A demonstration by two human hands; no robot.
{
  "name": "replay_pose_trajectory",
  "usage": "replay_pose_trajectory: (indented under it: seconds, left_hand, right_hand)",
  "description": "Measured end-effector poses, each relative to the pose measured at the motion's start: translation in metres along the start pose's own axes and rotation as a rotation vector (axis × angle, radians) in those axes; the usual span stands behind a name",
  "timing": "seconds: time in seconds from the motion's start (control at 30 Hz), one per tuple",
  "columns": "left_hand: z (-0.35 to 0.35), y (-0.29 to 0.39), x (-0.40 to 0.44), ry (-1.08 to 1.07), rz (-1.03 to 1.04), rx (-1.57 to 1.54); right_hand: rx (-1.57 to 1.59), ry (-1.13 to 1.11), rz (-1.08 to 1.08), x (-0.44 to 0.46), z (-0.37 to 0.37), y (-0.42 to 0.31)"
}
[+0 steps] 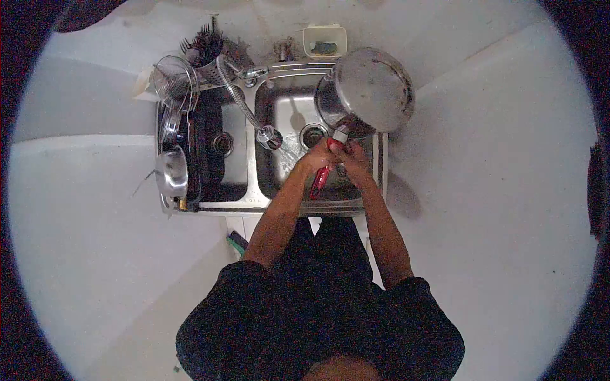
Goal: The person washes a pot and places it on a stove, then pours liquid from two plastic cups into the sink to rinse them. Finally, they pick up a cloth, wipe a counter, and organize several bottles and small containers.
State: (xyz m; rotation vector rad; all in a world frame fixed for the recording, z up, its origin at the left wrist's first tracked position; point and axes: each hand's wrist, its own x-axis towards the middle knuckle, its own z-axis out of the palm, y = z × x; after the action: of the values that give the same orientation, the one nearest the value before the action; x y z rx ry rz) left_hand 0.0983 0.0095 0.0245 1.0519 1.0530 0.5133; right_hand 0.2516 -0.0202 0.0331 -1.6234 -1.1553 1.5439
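Note:
Over the right basin, both my hands meet around a red-handled utensil (320, 182). Its red handle sticks out below the fingers, and a pale flat end shows above them; the exact kind is unclear. My left hand (316, 159) is closed around the handle. Close against it, my right hand (354, 161) is closed around the upper part, and its fingers hide the middle. A big steel pot (375, 92) lies tilted just beyond my hands, at the basin's far right corner.
A double steel sink (253, 171) has a hose faucet (270, 137) over its right basin. Left of it are a wire strainer (173, 79), a small steel pan (173, 171) and a cutlery holder (208, 71) with forks. A white tub (325, 39) stands behind.

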Motion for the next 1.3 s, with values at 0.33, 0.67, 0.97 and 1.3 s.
replay_pose_trajectory:
  seconds: [0.33,0.67,0.97,1.3]
  left_hand:
    - [0.017,0.027,-0.004,-0.016,-0.075,0.004]
    - [0.034,0.0,0.014,-0.053,0.425,0.131]
    - [0.022,0.014,0.008,-0.115,0.2,0.54]
    - [0.039,0.049,-0.014,-0.192,0.317,0.41]
  right_hand:
    - [-0.064,0.068,-0.152,-0.002,-0.018,-0.004]
    - [-0.348,0.295,-0.074,-0.019,-0.02,-0.032]
    - [-0.238,0.404,-0.294,-0.032,-0.011,-0.042]
    - [-0.162,0.319,-0.233,-0.027,-0.018,-0.025]
